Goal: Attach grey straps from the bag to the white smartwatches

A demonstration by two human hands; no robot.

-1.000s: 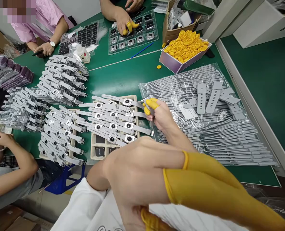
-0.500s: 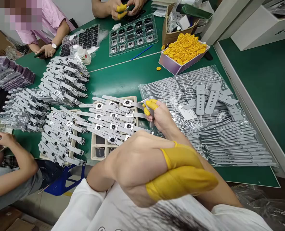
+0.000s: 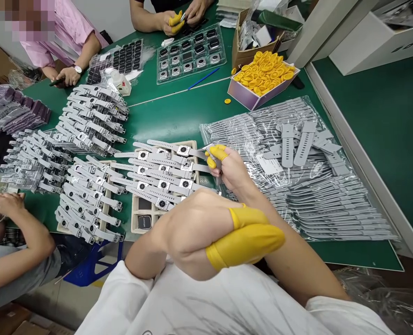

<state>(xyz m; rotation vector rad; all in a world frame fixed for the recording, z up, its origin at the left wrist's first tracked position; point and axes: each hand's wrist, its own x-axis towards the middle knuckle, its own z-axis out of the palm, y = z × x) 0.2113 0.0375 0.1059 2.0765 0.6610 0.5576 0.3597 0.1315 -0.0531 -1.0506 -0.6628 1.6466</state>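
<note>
My left hand [image 3: 206, 232] is large in the foreground, closed, with yellow finger cots on its fingers pressed together and pointing right. Whatever they may hold is hidden. Beyond it, my right hand [image 3: 230, 170], also in yellow cots, pinches a grey watch strap [image 3: 216, 160] at the right edge of a cream compartment tray [image 3: 133, 218]. Across this tray lie several smartwatches [image 3: 163, 185] with pale grey straps, backs up. A dark square watch [image 3: 144, 222] rests in a front compartment. My left hand and wrist cover the tray's front right part.
Bagged grey straps [image 3: 332, 209] lie at right, with loose straps [image 3: 288, 144] on top. Behind stand a box of yellow finger cots [image 3: 258, 90] and a clear tray of watch cases [image 3: 189, 70]. More strapped watches [image 3: 91, 200] are piled at left. Co-workers' hands [image 3: 7, 204] are at left and back.
My left hand's fingertips have drawn back to the left and slightly up, still pressed together. My right hand keeps its grip on the strap. The view has shifted slightly.
</note>
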